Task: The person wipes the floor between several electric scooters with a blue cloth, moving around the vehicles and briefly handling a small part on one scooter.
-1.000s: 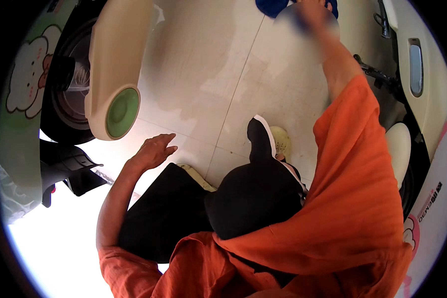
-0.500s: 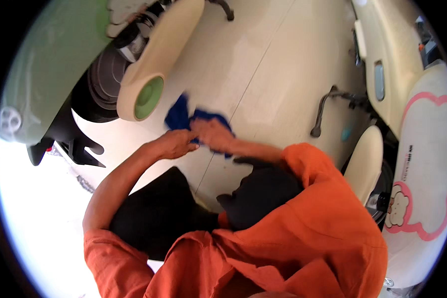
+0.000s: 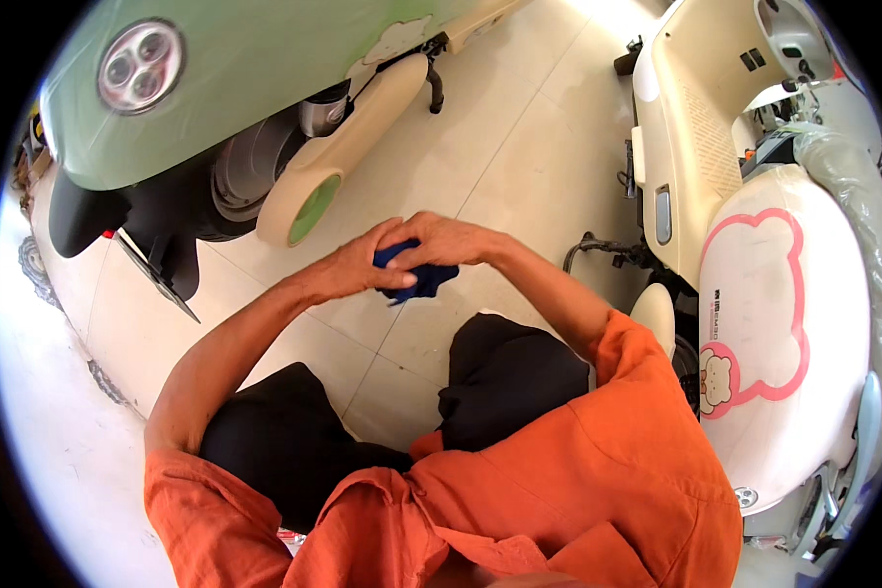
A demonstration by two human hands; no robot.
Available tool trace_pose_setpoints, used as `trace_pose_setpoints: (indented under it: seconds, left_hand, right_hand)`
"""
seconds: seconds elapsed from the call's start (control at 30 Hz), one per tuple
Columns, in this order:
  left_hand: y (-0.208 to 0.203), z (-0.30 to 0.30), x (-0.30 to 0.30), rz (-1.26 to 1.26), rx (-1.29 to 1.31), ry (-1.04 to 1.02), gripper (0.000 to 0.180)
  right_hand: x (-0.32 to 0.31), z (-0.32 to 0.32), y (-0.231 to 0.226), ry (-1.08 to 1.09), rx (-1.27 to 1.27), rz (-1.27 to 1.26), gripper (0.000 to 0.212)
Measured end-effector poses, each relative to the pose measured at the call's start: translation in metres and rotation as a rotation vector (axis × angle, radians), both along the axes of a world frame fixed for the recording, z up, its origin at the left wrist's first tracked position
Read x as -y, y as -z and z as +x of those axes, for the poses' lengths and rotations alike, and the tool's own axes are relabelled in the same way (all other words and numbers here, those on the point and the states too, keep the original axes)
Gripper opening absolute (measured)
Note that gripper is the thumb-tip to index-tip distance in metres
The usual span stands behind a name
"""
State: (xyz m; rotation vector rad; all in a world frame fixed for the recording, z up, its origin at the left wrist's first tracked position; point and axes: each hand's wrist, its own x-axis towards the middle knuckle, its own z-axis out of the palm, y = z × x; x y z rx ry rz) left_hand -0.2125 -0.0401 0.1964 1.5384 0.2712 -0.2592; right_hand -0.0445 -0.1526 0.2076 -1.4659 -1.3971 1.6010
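Observation:
A dark blue cloth [image 3: 433, 281] is bunched into a small bundle between my two hands, above the tiled floor. My left hand [image 3: 353, 269] grips it from the left, with the thumb lying across its near side. From above and the right, my right hand [image 3: 439, 241] closes over the same bundle. The hands touch each other at the fingertips, and most of the cloth is covered by them. My black-trousered knees are bent on the near side of the cloth.
At the upper left stands a pale green scooter [image 3: 255, 69] with a dark front wheel and a cream fender [image 3: 348, 137]. A cream and white scooter [image 3: 755, 304] with pink trim stands on the right, its kickstand [image 3: 598, 253] reaching toward the middle. Pale floor tiles [image 3: 519, 167] lie between them.
The blue cloth was loosely spread, with its ends flaring out; now it is gathered into a compact bundle. My hands have come together around it. The view has shifted, showing more of both scooters.

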Motion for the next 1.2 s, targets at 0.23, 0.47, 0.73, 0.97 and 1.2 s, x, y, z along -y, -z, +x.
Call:
trace_pose_setpoints:
  seconds: [0.23, 0.47, 0.73, 0.97, 1.2]
  left_hand:
    - [-0.016, 0.004, -0.016, -0.133, 0.007, -0.1, 0.049]
    - [0.01, -0.008, -0.02, 0.453, -0.136, 0.15, 0.052]
    - [-0.02, -0.006, -0.02, 0.467, -0.129, 0.434, 0.064]
    - [-0.085, -0.023, -0.038, 0.406, 0.07, 0.532, 0.052]
    - [-0.131, -0.078, -0.038, 0.248, 0.162, 0.327, 0.042]
  right_hand:
    - [0.001, 0.036, -0.03, 0.188, 0.055, 0.081, 0.04]
    - [0.018, 0.068, -0.034, 0.243, 0.462, -0.01, 0.042]
    - [-0.021, 0.073, -0.077, 0.099, 0.375, -0.03, 0.039]
    - [-0.099, 0.065, -0.121, -0.081, 0.44, -0.114, 0.038]
    - [-0.079, 0.065, -0.132, -0.121, 0.389, -0.524, 0.039]
